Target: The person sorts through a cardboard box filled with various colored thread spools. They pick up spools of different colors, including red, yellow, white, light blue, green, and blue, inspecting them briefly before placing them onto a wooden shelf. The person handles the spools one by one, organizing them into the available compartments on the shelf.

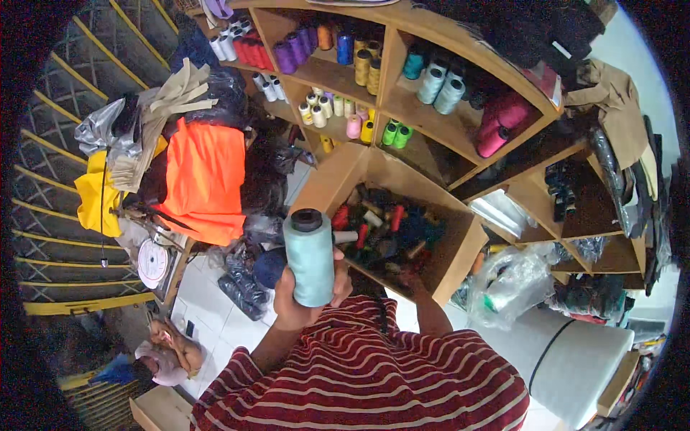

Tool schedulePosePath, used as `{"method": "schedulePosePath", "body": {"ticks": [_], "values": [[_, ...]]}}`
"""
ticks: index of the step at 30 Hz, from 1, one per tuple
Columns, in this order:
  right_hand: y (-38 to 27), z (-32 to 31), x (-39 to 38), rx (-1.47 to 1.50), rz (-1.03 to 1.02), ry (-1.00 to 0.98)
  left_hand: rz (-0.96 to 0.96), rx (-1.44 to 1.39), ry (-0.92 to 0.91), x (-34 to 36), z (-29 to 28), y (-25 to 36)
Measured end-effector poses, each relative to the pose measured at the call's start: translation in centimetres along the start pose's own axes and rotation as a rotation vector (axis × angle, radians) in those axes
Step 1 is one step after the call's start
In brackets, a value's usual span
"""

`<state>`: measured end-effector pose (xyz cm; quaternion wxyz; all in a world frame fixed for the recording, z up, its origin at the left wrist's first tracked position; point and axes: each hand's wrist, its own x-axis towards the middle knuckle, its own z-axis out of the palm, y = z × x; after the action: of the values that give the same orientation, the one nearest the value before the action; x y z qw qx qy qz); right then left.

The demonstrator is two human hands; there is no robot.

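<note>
My left hand (290, 298) is wrapped round a large pale blue spool of thread (309, 262) with a dark core end, held upright in front of my chest. A big open cardboard box (332, 179) stands just beyond it. Inside lie many smaller loose thread spools, among them a red spool (397, 218) and a whitish spool (373, 218). My right hand (411, 281) reaches over the near side of the box, its fingers dim and mostly lost among the dark contents. Whether it grips anything is not visible.
Wooden shelves (388, 68) behind the box carry thread spools in many colours. Left are orange cloth (205, 183) and black plastic bags (243, 287). A person (180, 352) sits at the lower left. A clear plastic bag (507, 287) and a white wrapped roll (582, 366) stand right.
</note>
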<state>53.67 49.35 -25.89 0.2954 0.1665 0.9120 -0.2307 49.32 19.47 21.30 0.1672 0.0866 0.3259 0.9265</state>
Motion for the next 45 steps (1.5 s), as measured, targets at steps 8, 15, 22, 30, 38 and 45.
{"method": "schedulePosePath", "body": {"ticks": [8,15,22,30,38,45], "values": [[-0.4,2.7,2.1,-0.036,-0.026,-0.061,-0.058,0.085,0.152,0.6,-1.9,-0.4],[-1.7,3.7,3.9,-0.044,-0.047,-0.087,-0.084,0.182,0.246,0.6,-4.1,-1.3],[-1.1,5.4,4.2,-0.087,-0.050,-0.123,-0.151,0.302,0.288,-0.6,-6.2,-1.9],[-1.3,4.8,4.1,-0.019,-0.076,-0.071,-0.102,0.179,0.378,-0.5,-6.0,-1.4],[-4.5,0.0,0.0,0.535,-0.215,0.236,-0.162,0.255,0.327,0.3,-3.0,2.0],[-24.4,-20.3,-16.5,1.812,-0.049,-0.204,-0.084,0.320,0.303,0.5,-1.4,4.0]]}}
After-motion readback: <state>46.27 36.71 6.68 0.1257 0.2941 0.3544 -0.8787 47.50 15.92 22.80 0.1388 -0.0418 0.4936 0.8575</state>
